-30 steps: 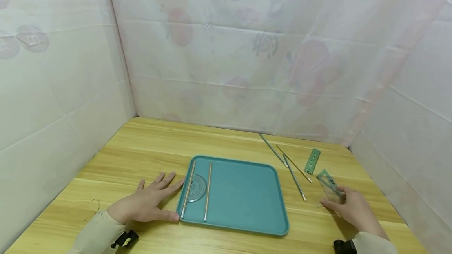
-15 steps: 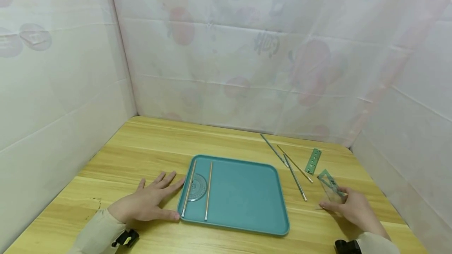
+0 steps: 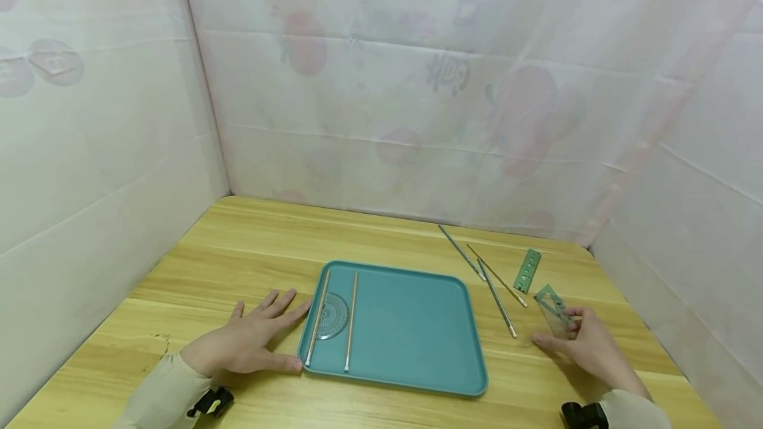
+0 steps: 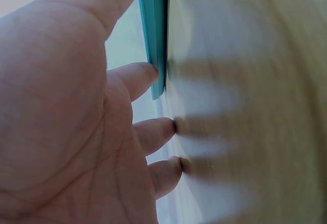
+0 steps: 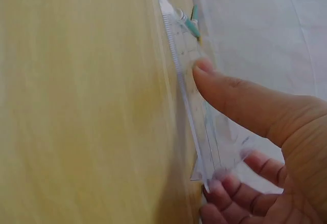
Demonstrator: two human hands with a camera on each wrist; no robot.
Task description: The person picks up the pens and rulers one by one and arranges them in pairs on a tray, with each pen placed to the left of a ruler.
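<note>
My left hand (image 3: 241,344) lies with fingers spread on the table, index finger and thumb at the left edge of the teal tray (image 3: 411,333). In the left wrist view the fingertips (image 4: 171,126) meet the wood beside the tray's rim. My right hand (image 3: 599,353) holds a clear set square (image 5: 185,75) between thumb and fingers, at the table's right side. In the right wrist view it stands tilted, its marked edge close over the wood. A green triangular piece (image 3: 547,295) shows at its far end in the head view.
On the tray lie a clear protractor (image 3: 335,318) and two pencils, one crossing the protractor. Several pencils (image 3: 497,302) lie loosely between tray and right hand. Behind them is a green stencil ruler (image 3: 527,271). Fabric walls (image 3: 393,118) enclose the table's back and sides.
My right thumb and fingers have shifted slightly left and away from me along the clear set square. The left hand, tray and pencils have stayed put.
</note>
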